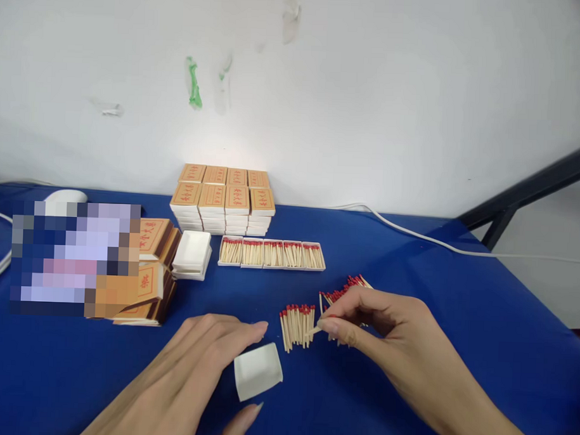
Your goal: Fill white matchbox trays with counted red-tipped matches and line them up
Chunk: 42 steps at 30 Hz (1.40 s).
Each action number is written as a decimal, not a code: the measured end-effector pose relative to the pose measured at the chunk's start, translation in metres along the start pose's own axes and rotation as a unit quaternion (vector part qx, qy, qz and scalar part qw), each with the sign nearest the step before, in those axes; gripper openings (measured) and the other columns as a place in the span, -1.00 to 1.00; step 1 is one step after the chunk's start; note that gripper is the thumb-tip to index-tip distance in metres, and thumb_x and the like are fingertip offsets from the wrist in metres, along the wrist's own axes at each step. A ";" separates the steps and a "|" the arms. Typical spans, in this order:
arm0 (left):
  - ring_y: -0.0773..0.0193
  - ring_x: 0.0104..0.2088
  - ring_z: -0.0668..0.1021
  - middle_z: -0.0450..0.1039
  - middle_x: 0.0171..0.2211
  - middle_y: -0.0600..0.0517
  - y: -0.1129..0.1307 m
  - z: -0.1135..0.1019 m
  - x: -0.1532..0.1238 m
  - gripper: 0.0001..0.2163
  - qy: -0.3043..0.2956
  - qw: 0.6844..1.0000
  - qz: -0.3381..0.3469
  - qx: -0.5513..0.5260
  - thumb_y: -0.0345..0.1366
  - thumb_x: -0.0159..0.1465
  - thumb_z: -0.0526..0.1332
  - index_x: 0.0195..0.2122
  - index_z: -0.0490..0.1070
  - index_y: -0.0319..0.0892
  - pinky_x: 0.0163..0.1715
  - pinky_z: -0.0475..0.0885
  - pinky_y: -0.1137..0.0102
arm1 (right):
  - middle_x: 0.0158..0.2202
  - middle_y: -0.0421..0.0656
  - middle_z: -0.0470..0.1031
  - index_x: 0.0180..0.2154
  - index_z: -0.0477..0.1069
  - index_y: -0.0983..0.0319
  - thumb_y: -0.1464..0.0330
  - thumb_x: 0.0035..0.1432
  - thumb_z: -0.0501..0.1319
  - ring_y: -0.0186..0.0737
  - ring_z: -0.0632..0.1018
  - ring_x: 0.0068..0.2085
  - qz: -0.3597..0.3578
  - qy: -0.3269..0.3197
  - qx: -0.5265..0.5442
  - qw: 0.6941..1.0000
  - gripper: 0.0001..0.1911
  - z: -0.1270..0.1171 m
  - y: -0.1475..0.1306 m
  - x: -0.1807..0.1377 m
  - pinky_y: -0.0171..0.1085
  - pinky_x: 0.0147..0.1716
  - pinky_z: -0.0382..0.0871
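Note:
My right hand [376, 322] pinches a matchstick [314, 330] between thumb and fingertips, right beside a small neat bundle of red-tipped matches [296, 324] on the blue cloth. A looser heap of matches [347, 288] lies partly hidden behind that hand. My left hand [204, 360] rests palm down with fingers stretched out, touching an empty white matchbox tray [258, 370] between thumb and fingers.
A row of filled white trays [272, 254] lies further back. Behind it stand stacked orange matchboxes [223, 199] against the white wall. Empty white trays [192, 253] and orange sleeves [152, 273] are piled at the left. A white cable [413, 234] crosses the blue table [458, 299].

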<state>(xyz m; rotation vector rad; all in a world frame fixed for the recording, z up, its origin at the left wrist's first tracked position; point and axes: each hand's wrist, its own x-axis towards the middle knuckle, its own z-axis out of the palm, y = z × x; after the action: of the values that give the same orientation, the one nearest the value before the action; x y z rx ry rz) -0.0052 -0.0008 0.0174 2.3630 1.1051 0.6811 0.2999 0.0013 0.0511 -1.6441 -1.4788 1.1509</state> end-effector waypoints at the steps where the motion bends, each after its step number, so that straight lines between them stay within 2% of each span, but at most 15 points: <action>1: 0.06 0.09 0.70 0.60 0.23 -0.13 0.001 -0.001 0.003 -0.67 -0.009 1.000 -0.001 -0.004 -0.06 0.60 0.35 0.26 0.55 -0.09 0.10 0.69 0.07 | -0.33 -0.22 0.76 -0.33 0.72 0.08 -0.01 0.25 0.54 -0.21 0.67 -0.30 0.000 -0.001 -0.002 1.000 -0.68 0.000 0.000 0.000 -0.28 -0.22 0.49; 5: 0.07 0.07 0.70 0.62 0.20 -0.10 0.003 -0.003 0.011 -0.72 -0.035 0.999 -0.010 -0.014 -0.08 0.61 0.33 0.21 0.58 -0.09 0.08 0.70 0.11 | -0.33 -0.21 0.75 -0.33 0.71 0.09 -0.03 0.25 0.54 -0.19 0.67 -0.29 0.002 0.002 0.000 1.000 -0.65 0.001 0.000 0.001 -0.27 -0.23 0.50; 12: 0.08 0.06 0.71 0.63 0.17 -0.10 0.005 -0.004 0.012 -0.72 -0.039 0.999 -0.015 -0.019 -0.06 0.61 0.32 0.19 0.59 -0.09 0.07 0.70 0.12 | -0.29 -0.20 0.77 -0.29 0.74 0.07 -0.02 0.25 0.55 -0.18 0.70 -0.26 -0.004 -0.008 0.013 1.000 -0.68 0.003 -0.002 0.001 -0.29 -0.20 0.57; 18: 0.09 0.06 0.70 0.62 0.20 -0.10 0.004 -0.004 0.010 -0.73 -0.027 0.999 -0.006 -0.019 -0.06 0.62 0.32 0.20 0.59 -0.07 0.08 0.70 0.13 | -0.29 -0.23 0.76 -0.29 0.76 0.03 0.03 0.31 0.52 -0.20 0.68 -0.26 -0.048 0.004 -0.018 0.999 -0.75 0.002 -0.004 -0.001 -0.31 -0.20 0.58; 25: 0.05 0.11 0.69 0.57 0.26 -0.15 -0.002 0.000 -0.002 -0.63 0.007 1.000 0.017 0.000 -0.07 0.58 0.36 0.30 0.52 -0.11 0.10 0.69 0.04 | -0.27 -0.27 0.76 -0.25 0.77 0.00 0.11 0.38 0.49 -0.23 0.67 -0.25 -0.074 -0.028 -0.040 0.996 -0.83 0.001 -0.003 -0.001 -0.32 -0.21 0.55; 28: 0.01 0.09 0.73 0.62 0.25 -0.12 -0.003 0.003 -0.006 -0.58 0.025 1.000 0.013 0.013 -0.04 0.57 0.35 0.39 0.49 0.02 0.08 0.73 0.08 | -0.24 -0.26 0.78 -0.22 0.78 -0.02 0.10 0.41 0.48 -0.21 0.70 -0.23 -0.083 -0.036 -0.041 0.995 -0.83 0.001 -0.003 -0.002 -0.30 -0.16 0.56; 32: -0.06 0.07 0.79 0.70 0.19 0.00 -0.002 0.003 -0.006 -0.43 0.038 0.999 0.010 0.026 -0.13 0.45 0.38 0.47 0.40 0.28 0.05 0.78 0.15 | -0.22 -0.25 0.80 -0.21 0.80 -0.03 0.07 0.40 0.48 -0.18 0.73 -0.22 -0.084 -0.030 -0.039 0.995 -0.82 0.002 -0.002 -0.001 -0.28 -0.14 0.57; 37: -0.03 0.06 0.80 0.71 0.19 0.02 -0.001 0.002 -0.005 -0.44 0.042 0.998 0.018 0.034 -0.19 0.44 0.35 0.46 0.40 0.25 0.04 0.79 0.18 | -0.22 -0.27 0.81 -0.20 0.81 -0.05 0.06 0.40 0.48 -0.18 0.74 -0.23 -0.091 -0.029 -0.038 0.995 -0.82 0.003 -0.001 0.000 -0.29 -0.15 0.59; 42: 0.04 0.13 0.76 0.69 0.19 0.02 0.003 0.000 0.000 -0.52 0.054 0.997 0.043 0.031 -0.26 0.50 0.32 0.42 0.41 0.18 0.15 0.72 0.22 | -0.21 -0.29 0.82 -0.18 0.81 -0.06 0.12 0.41 0.50 -0.24 0.75 -0.22 -0.117 -0.033 -0.001 0.993 -0.89 0.007 -0.001 -0.002 -0.33 -0.10 0.62</action>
<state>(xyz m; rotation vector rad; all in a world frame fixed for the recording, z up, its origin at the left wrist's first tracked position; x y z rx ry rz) -0.0036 -0.0026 0.0191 2.4629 1.0890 0.8244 0.2933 -0.0009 0.0500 -1.4019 -1.6642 1.0827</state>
